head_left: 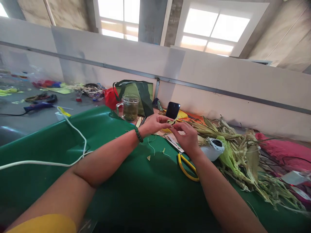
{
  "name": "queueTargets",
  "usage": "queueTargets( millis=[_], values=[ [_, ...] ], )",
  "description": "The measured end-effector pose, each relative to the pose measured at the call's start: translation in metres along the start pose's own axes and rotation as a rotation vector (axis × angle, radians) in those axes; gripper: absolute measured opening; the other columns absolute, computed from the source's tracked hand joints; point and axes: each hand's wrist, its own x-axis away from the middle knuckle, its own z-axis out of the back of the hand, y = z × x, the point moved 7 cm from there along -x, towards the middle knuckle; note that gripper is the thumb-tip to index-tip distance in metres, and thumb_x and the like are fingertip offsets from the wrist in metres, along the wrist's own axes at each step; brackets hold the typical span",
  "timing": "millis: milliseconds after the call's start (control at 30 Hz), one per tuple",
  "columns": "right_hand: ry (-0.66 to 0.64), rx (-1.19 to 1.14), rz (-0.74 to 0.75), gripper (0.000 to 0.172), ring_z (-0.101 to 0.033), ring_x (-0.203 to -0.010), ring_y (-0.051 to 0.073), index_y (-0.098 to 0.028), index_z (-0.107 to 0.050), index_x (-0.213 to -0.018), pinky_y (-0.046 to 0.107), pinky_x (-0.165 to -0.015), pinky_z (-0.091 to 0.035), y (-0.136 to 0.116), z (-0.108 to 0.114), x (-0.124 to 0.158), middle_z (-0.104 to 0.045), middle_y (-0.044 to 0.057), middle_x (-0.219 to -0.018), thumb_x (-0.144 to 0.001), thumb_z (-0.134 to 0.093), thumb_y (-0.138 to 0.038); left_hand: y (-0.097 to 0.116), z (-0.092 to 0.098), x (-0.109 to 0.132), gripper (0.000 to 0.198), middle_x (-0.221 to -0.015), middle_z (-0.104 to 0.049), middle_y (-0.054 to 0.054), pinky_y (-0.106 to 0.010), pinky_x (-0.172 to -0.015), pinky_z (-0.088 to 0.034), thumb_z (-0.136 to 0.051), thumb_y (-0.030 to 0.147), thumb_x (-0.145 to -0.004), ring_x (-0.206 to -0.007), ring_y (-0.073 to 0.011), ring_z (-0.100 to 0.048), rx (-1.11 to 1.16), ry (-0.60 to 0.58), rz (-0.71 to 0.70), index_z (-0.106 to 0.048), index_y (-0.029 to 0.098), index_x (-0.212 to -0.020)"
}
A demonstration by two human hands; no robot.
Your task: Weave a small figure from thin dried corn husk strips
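Working over the green surface (131, 181), husks (245, 155) heaped to my right, I have my left hand (156, 124) and right hand (188, 137) close together near the scissors (180, 159), both clamped on a small pale strip (174, 121) between them.

bright windows (200, 22) above a pale partition (136, 53)

Pale straw-yellow on the thin, curled husk strip (173, 121); tan and lime through the long-leaved, dry husk heap (252, 158). Plain deep green across the smooth, sheet-like table cover (145, 194). Yellow on the looped scissor handles (180, 162); light green with blackish-green bands on the boxy bag (143, 97).
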Motion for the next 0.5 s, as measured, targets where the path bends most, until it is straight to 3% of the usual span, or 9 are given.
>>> queueTargets(
  millis=[100, 233, 300, 433, 500],
  values=[
    [0.056, 0.301, 0.234, 0.016, -0.056, -0.069, 0.018, -0.021, -0.063, -0.071, 0.03, -0.063, -0.044, -0.023, 0.002, 0.003, -0.064, 0.004, -0.067, -0.086, -0.059, -0.023, -0.002, 0.0, 0.0, 0.04, -0.079, -0.073, -0.006, -0.022, -0.064, -0.048, -0.076, 0.03, -0.067, -0.071, -0.0149, -0.063, 0.034, 0.043, 0.006, -0.074, 0.01, -0.101],
    [0.007, 0.503, 0.373, 0.026, -0.053, -0.066, 0.018, -0.02, -0.06, -0.064, 0.031, -0.059, -0.04, -0.041, -0.008, 0.006, -0.059, 0.004, -0.062, -0.089, -0.054, -0.019, -0.001, -0.006, 0.0, 0.033, -0.075, -0.072, -0.004, -0.022, -0.065, -0.047, -0.074, 0.023, -0.067, -0.069, -0.0129, -0.061, 0.125, 0.029, 0.011, -0.074, 0.009, -0.097],
    [-0.011, 0.422, 0.345, 0.024, -0.054, -0.065, 0.017, -0.02, -0.059, -0.065, 0.03, -0.06, -0.041, -0.04, -0.01, 0.006, -0.059, 0.004, -0.063, -0.089, -0.054, -0.019, 0.002, -0.008, 0.0, 0.03, -0.073, -0.071, -0.003, -0.022, -0.066, -0.047, -0.074, 0.021, -0.067, -0.068, -0.0122, -0.061, 0.163, -0.002, -0.003, -0.074, 0.009, -0.094],
    [0.064, 0.087, 0.074, 0.009, -0.056, -0.063, 0.014, -0.02, -0.06, -0.079, 0.027, -0.058, -0.046, -0.015, 0.002, 0.002, -0.061, 0.001, -0.072, -0.086, -0.06, -0.026, 0.008, -0.01, 0.001, 0.029, -0.067, -0.069, -0.002, -0.022, -0.064, -0.047, -0.075, 0.023, -0.067, -0.064, -0.0109, -0.06, 0.17, -0.055, -0.036, -0.072, 0.008, -0.092],
    [0.032, 0.006, 0.008, 0.009, -0.057, -0.064, 0.014, -0.021, -0.059, -0.08, 0.026, -0.059, -0.048, -0.004, 0.002, 0.0, -0.061, 0.001, -0.075, -0.087, -0.059, -0.027, 0.01, -0.013, 0.002, 0.028, -0.067, -0.069, -0.002, -0.021, -0.063, -0.047, -0.075, 0.025, -0.067, -0.064, -0.0106, -0.06, 0.165, -0.114, -0.043, -0.072, 0.009, -0.09]
  ],
)
